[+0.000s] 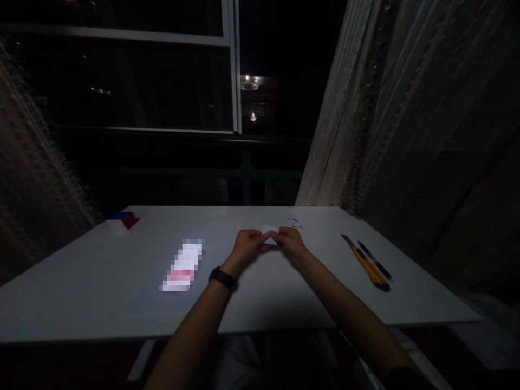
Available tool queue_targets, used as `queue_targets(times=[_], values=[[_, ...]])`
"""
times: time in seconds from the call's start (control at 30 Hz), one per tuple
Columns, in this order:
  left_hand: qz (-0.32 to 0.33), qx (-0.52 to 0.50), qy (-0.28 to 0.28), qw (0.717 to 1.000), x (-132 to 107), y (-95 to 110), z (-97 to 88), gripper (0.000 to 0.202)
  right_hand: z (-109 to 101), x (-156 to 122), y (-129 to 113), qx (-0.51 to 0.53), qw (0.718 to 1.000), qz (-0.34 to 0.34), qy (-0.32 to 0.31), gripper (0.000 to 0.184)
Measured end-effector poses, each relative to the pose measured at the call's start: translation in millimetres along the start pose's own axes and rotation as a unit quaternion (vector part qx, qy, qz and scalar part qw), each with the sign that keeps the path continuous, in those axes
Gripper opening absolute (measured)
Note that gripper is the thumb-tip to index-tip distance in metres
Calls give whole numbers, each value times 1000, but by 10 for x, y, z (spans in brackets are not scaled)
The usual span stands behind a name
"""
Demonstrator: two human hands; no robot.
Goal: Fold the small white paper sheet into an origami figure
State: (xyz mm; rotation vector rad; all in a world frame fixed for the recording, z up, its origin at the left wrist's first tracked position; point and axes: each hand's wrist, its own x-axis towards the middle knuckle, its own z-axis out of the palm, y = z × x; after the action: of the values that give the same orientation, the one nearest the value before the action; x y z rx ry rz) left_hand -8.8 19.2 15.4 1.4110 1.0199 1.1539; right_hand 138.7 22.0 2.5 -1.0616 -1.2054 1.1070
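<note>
Both of my hands meet over the middle of the white table, with a small piece of white paper between them. My left hand pinches the paper's left side, thumb on top. From the other side, my right hand is closed on it in the same way, and the two thumbs nearly touch. Whether the paper is folded is too dark and small to tell. A dark watch sits on my left wrist. Just beyond my right hand lie small paper bits with dark marks.
A yellow box cutter and a dark pen lie on the right. A lit, blurred-out phone screen rests on a pale sheet at left. A colored cube stands at the far left. Curtains flank the window.
</note>
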Motion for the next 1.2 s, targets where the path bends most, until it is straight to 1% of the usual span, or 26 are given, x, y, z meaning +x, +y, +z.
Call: queue_targets(times=[0.07, 0.13, 0.23, 0.33, 0.4, 0.5, 0.6, 0.7, 0.8, 0.9, 1.0, 1.07, 1.2], values=[[-10, -14, -4, 1000, -11, 6, 11, 39, -3, -5, -12, 15, 1000, 8, -3, 35], [-11, -12, 1, 1000, -13, 8, 10, 37, -9, -18, -28, 28, 999, 25, -24, 33], [-16, -2, -11, 1000, -9, 6, 0, 35, -20, -25, -33, 30, 998, 36, -46, 33], [-20, -21, -27, 999, -5, -1, -5, 33, -22, 3, 2, 16, 999, 19, -22, 34], [-16, -32, -26, 999, -1, -11, -4, 32, -12, 25, 34, 8, 1000, 2, 0, 34], [28, -14, 5, 999, 10, -31, 0, 33, 27, 29, 72, -12, 999, -34, 16, 33], [85, 17, 48, 995, 32, -61, 0, 35, 76, 0, 92, -59, 996, -71, 8, 32], [91, 63, 84, 990, 58, -95, -11, 35, 103, -25, 100, -98, 992, -81, -1, 33], [89, 139, 100, 981, 68, -119, -35, 35, 89, -24, 93, -100, 993, -54, -36, 33], [98, 214, 89, 968, 48, -115, -59, 36, 57, -14, 81, -105, 991, -45, -71, 30], [105, 260, 72, 957, 16, -86, -61, 36, 35, -5, 80, -122, 988, -63, -69, 27], [110, 261, 62, 957, 5, -69, -49, 36, 29, 0, 83, -124, 989, -56, -59, 28], [141, 216, 55, 965, 17, -65, -25, 37, 28, 0, 77, -100, 994, -12, -50, 30]])
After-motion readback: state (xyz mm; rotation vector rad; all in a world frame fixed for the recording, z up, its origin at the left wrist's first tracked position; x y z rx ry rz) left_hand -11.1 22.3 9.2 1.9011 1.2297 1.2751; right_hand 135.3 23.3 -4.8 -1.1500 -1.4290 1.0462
